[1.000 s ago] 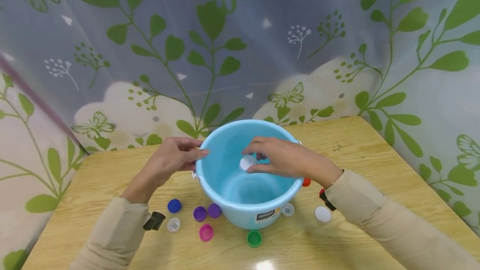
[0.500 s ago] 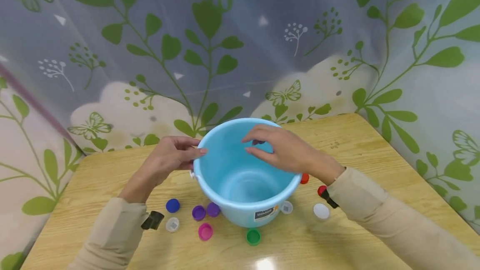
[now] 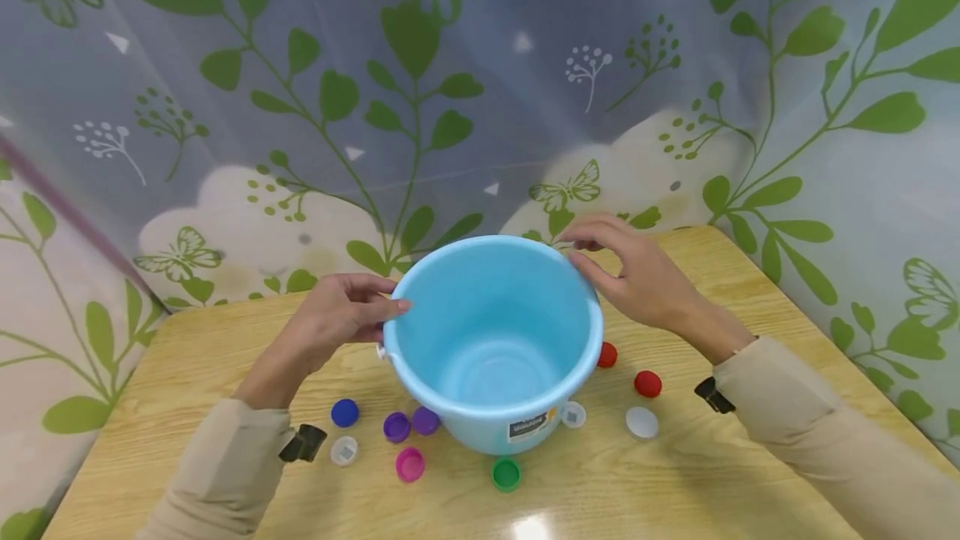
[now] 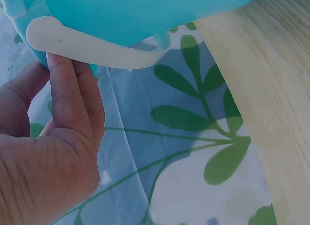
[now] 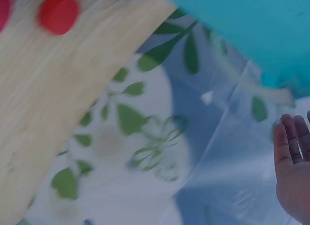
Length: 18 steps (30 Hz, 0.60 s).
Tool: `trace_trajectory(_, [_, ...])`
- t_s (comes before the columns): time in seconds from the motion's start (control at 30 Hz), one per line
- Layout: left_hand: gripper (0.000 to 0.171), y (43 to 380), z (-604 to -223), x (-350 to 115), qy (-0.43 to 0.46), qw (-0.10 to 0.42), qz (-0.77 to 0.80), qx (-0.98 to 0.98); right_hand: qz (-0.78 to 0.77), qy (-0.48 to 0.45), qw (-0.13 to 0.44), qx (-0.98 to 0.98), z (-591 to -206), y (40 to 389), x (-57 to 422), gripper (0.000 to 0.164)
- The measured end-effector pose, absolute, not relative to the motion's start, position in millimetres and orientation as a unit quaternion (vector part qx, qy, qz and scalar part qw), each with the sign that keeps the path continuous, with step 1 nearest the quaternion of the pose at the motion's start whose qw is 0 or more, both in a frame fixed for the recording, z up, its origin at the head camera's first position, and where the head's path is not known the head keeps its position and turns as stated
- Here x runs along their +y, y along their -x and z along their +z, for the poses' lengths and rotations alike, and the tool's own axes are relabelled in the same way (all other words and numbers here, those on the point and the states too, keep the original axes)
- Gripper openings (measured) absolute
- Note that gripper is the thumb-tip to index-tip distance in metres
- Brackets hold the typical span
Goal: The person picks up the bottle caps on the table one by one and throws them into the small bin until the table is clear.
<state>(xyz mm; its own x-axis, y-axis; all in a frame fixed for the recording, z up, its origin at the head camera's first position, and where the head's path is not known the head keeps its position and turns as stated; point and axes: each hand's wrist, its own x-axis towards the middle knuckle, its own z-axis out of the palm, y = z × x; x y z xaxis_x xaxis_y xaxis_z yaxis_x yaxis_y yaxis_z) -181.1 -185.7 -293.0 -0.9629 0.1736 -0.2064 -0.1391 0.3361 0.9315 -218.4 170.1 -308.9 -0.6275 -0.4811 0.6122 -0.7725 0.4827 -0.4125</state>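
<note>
A light blue plastic bucket [image 3: 487, 298] stands upright on the wooden table, its mouth toward me. My left hand [image 3: 333, 315] pinches the left rim, thumb inside and fingers outside. In the left wrist view, those fingers touch the bucket just under the white handle [image 4: 97, 46]. My right hand [image 3: 647, 280] is at the right rim with fingers spread and slightly bent, thumb tip right at the edge; nothing shows between them. In the right wrist view, its fingers [image 5: 286, 142] extend close below the bucket's handle.
Bottle caps lie around the bucket: blue [image 3: 345, 412], white [image 3: 344, 450], purple [image 3: 397, 427], pink [image 3: 410, 464] and green [image 3: 506, 474]. To the right are red caps [image 3: 648, 383] and white caps [image 3: 642, 422]. A leaf-patterned curtain [image 3: 480, 107] hangs behind the table.
My right hand has risen out of the bucket and moved right to the rim. The white cap seen by its fingertips a second ago no longer shows. My left hand keeps its hold.
</note>
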Motion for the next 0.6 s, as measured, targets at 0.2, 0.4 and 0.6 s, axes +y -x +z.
trace_trajectory(0.2, [0.042,181,-290,-183,-0.005,0.140,0.580,0.802,0.328,-0.333,0.184,-0.865,-333,225,205,0.022])
trace_trajectory(0.4, [0.042,180,-288,-183,0.001,0.138,0.577,0.805,0.300,-0.293,0.002,-0.908,-368,229,227,0.030])
trace_trajectory(0.6, [0.041,181,-287,-181,0.002,0.137,0.570,0.810,0.267,-0.297,-0.134,-0.907,-395,226,234,0.038])
